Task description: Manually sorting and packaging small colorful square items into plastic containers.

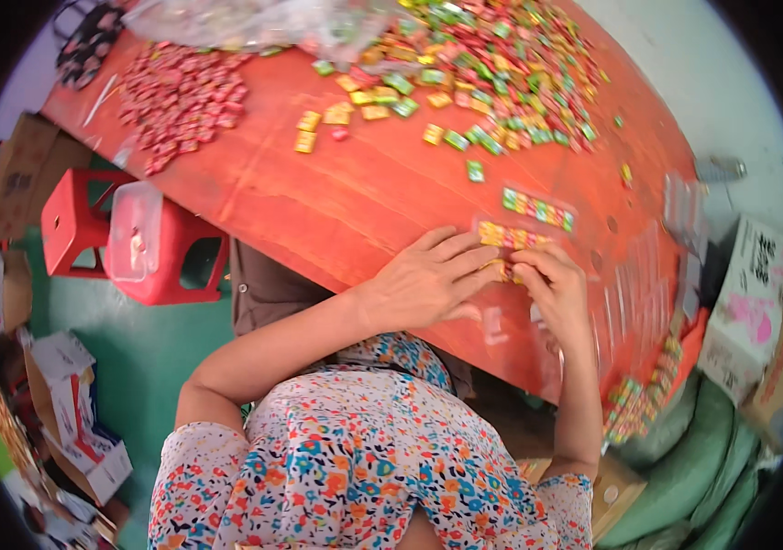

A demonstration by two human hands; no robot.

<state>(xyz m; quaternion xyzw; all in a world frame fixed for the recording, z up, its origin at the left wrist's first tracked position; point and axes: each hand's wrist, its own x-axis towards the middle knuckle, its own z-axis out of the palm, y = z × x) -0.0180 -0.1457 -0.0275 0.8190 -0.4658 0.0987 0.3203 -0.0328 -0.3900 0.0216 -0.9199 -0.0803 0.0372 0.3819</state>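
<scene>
Indoors: hands (428,284) (554,286), red tabletop (318,206), green floor (158,357)

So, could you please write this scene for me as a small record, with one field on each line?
Surface: red table
Left hand: fingers extended, beside small wrapped pieces; grip unclear
Right hand: fingertips at the same pieces; grip unclear
Just beyond the hands: near row of wrapped pieces, with a far row behind it
Piles: mixed-colour pile at the far side; red pile at far left
Left floor: red stools, one bearing a clear plastic container
Lower right: green sacks
</scene>
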